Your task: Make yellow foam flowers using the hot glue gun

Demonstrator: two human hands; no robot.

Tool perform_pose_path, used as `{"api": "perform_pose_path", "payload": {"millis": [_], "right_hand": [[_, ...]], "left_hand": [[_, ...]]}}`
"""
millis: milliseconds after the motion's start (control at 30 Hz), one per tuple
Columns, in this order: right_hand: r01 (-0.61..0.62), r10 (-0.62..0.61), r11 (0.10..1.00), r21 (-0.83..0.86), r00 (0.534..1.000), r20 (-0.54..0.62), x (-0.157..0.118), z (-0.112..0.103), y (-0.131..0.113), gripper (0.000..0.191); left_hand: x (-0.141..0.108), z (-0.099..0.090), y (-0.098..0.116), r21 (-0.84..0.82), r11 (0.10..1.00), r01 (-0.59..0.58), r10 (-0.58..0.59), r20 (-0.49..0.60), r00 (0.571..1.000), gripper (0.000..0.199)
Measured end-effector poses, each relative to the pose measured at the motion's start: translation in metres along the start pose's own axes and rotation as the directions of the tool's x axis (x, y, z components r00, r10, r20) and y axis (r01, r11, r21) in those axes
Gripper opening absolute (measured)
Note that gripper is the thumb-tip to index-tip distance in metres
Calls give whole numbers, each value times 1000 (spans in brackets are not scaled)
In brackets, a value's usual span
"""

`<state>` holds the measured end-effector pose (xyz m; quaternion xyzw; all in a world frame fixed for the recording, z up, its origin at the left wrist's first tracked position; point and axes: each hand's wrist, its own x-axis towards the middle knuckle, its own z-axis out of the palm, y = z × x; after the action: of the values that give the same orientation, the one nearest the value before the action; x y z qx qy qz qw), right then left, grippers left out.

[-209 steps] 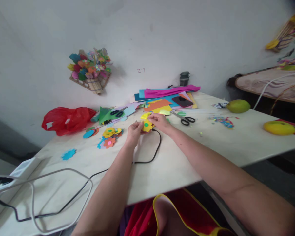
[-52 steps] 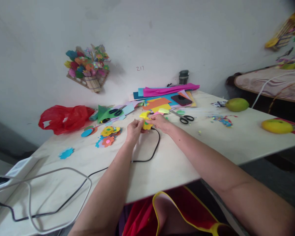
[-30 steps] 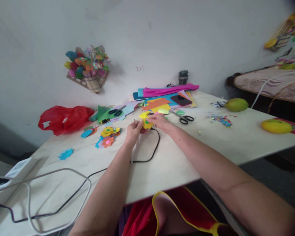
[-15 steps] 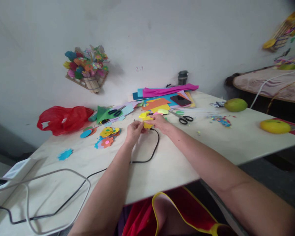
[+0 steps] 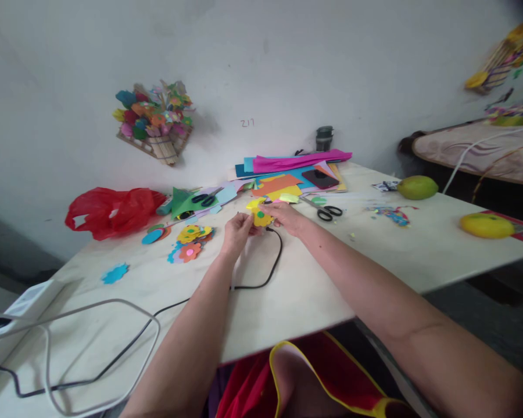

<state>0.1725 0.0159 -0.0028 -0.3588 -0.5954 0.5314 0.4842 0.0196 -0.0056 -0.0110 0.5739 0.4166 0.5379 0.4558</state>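
Observation:
A yellow paper flower with a green centre is held up over the middle of the table. My left hand pinches its left edge. On the other side, the curled fingers of my right hand are at the flower's upper right edge; the exact contact is partly hidden. Another yellow paper piece shows just behind the flower. Black-handled scissors lie right of my right hand. Left of my left hand rests a pile of cut paper flowers, yellow, orange, lilac and blue.
A black cable loops below my hands. A blue flower, paper discs, a red plastic bag and second scissors lie left. Coloured sheets carry a phone at the back. Two mangoes sit right; a power strip lies front left.
The flower's green centre now shows, where my right fingers covered the flower before. My right hand has shifted slightly to the right; my left hand stays almost in place.

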Motion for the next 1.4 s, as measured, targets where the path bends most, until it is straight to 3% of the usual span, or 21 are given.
{"api": "perform_pose_path", "payload": {"millis": [267,467,600,833,1067,1200,1400], "right_hand": [[44,-48,996,-76,997,-55,5,6,6,35],[111,-131,959,-260,990,-60,6,4,7,35],[112,-107,974,-197,994,33,2,0,2,38],[121,-138,976,-181,987,-86,6,-3,7,39],[132,-142,964,-232,989,-28,0,5,0,39],[118,-120,975,-191,993,1,-1,6,-1,37],[113,-123,965,-235,992,-30,0,5,-1,34]], "left_hand": [[2,0,-6,-15,1000,7,-7,4,1000,42],[2,0,-5,-24,999,23,-23,-4,1000,40],[3,-1,-4,-43,999,31,-32,-41,999,41],[1,-2,1,-58,995,75,-77,-35,996,46],[-2,-2,2,-91,993,69,-68,20,998,45],[-1,-3,1,-112,992,59,-62,-20,998,42],[-3,-4,3,-128,990,55,-56,-7,998,44]]}}
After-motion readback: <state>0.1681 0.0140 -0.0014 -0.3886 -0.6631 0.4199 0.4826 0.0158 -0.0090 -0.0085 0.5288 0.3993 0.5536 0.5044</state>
